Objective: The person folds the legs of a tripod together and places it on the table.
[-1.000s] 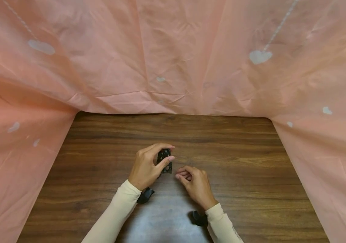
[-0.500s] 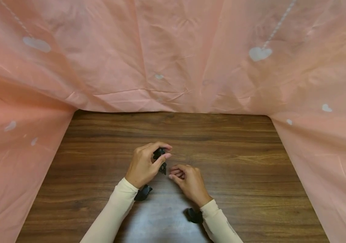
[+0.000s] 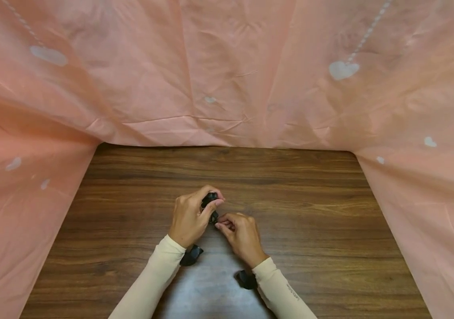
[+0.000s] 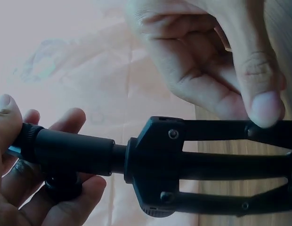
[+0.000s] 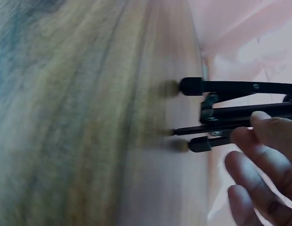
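A small black tripod (image 3: 209,199) stands between the hands in the head view, mostly hidden there by fingers. My left hand (image 3: 189,217) grips it near its top; in the left wrist view those fingers curl around the column (image 4: 75,148) above the leg hub. My right hand (image 3: 244,235) pinches one leg (image 4: 216,130) with thumb and index finger, its other fingers loosely bent. In the right wrist view the slim legs (image 5: 249,87) run close together, and their rubber-tipped feet (image 5: 190,86) are at or just above the table; I cannot tell if they touch.
A brown wood-grain table (image 3: 291,199) lies under the hands. Pink cloth with pale hearts (image 3: 227,79) hangs at its back and both sides. A black wrist device sits under the left wrist (image 3: 192,255) and the right wrist (image 3: 245,280).
My right hand has moved left and taken hold of a tripod leg. The tripod has turned in my left hand, which has shifted slightly to the left.
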`<state>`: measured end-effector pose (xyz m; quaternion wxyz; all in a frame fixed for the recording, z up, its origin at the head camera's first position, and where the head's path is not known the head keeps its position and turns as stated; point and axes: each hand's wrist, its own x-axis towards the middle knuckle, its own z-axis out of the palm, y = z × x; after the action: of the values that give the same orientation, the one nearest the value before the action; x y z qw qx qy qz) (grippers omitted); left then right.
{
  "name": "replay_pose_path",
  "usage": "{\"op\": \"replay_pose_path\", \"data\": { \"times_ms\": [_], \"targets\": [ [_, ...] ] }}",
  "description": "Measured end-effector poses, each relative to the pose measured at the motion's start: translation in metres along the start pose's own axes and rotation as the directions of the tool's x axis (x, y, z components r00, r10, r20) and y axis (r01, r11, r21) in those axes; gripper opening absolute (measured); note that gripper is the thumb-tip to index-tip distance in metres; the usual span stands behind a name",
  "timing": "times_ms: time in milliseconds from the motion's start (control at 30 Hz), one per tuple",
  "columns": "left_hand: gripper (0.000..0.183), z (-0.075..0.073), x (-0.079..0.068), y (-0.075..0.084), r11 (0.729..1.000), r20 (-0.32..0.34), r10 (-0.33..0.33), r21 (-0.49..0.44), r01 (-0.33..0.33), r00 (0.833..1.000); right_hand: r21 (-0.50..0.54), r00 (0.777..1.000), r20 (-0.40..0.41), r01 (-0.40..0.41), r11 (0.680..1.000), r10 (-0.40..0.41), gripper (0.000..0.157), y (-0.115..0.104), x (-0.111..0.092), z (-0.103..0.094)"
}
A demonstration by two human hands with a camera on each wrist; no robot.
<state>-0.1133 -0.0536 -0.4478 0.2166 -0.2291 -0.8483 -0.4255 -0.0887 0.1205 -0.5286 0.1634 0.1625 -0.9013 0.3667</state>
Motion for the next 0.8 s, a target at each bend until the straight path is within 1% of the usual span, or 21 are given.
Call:
{"op": "replay_pose_path", "data": {
  "times_ms": [100, 200, 267, 333, 400, 467, 500, 600, 667, 733, 800],
  "targets": [
    [0.008, -0.002, 0.0, -0.001, 0.999, -0.007, -0.029, -0.026, 0.029, 1.0, 0.015, 0.999, -0.022, 0.026, 1.0, -0.025, 0.01, 0.001, 0.0, 0.004],
    [0.007, -0.003, -0.001, -0.001, 0.997, 0.0, -0.045, -0.065, 0.044, 0.999, 0.015, 1.0, -0.014, 0.006, 1.0, -0.005, 0.016, 0.0, -0.003, 0.006],
    [0.007, -0.003, -0.002, -0.001, 0.995, 0.007, -0.044, -0.092, 0.045, 0.999, -0.023, 1.0, -0.009, -0.017, 1.0, 0.017, 0.027, -0.002, -0.006, 0.007],
    [0.008, -0.002, -0.002, -0.001, 0.991, 0.012, -0.045, -0.126, 0.046, 0.999, -0.08, 0.999, 0.003, -0.041, 0.996, 0.042, 0.045, -0.005, -0.007, 0.011],
    [0.01, -0.002, -0.002, -0.001, 0.988, 0.004, -0.054, -0.145, 0.054, 0.999, -0.137, 0.998, 0.018, -0.057, 0.989, 0.06, 0.062, -0.009, -0.005, 0.016],
    [0.01, -0.003, -0.001, -0.002, 0.986, -0.009, -0.064, -0.153, 0.062, 0.998, -0.169, 0.996, 0.036, -0.073, 0.983, 0.08, 0.074, -0.012, -0.003, 0.021],
    [0.011, -0.003, -0.001, -0.002, 0.986, -0.015, -0.068, -0.156, 0.065, 0.998, -0.181, 0.995, 0.044, -0.082, 0.98, 0.092, 0.077, -0.014, -0.001, 0.024],
    [0.012, -0.003, 0.0, -0.003, 0.985, -0.019, -0.075, -0.159, 0.071, 0.997, -0.209, 0.992, 0.036, -0.109, 0.972, 0.119, 0.079, -0.018, 0.003, 0.032],
    [0.012, -0.004, 0.0, -0.003, 0.984, -0.023, -0.074, -0.162, 0.069, 0.997, -0.23, 0.991, 0.016, -0.122, 0.966, 0.129, 0.079, -0.019, 0.005, 0.036],
    [0.012, -0.005, 0.0, -0.003, 0.984, -0.038, -0.072, -0.168, 0.065, 0.997, -0.246, 0.993, -0.004, -0.119, 0.962, 0.122, 0.078, -0.02, 0.007, 0.039],
    [0.011, -0.007, 0.0, -0.004, 0.985, -0.069, -0.069, -0.165, 0.057, 0.995, -0.254, 0.994, -0.013, -0.106, 0.961, 0.106, 0.077, -0.021, 0.009, 0.041]
  ]
}}
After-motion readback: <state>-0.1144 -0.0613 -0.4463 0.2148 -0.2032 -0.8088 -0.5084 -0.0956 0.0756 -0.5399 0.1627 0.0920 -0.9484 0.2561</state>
